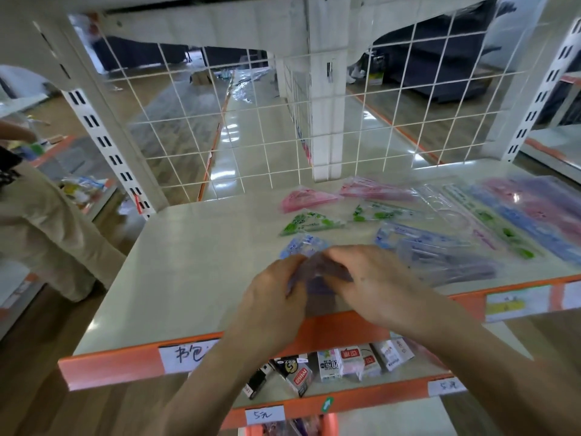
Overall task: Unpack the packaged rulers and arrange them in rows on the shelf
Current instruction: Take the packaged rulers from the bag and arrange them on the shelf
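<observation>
Both hands, left hand (276,287) and right hand (371,284), pinch a purple ruler (317,275) over the shelf (195,262) front edge (blurred, wrapper unclear), so a slipped grip could drop it or scatter the nearby blue ruler (298,243).

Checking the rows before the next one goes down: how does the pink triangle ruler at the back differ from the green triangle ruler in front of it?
The pink triangle ruler is pink and lies farther back, nearer the wire grid; the green triangle ruler is clear with green print and lies closer to the hands. Both lie flat on the shelf, untouched, one behind the other in the same column.
</observation>
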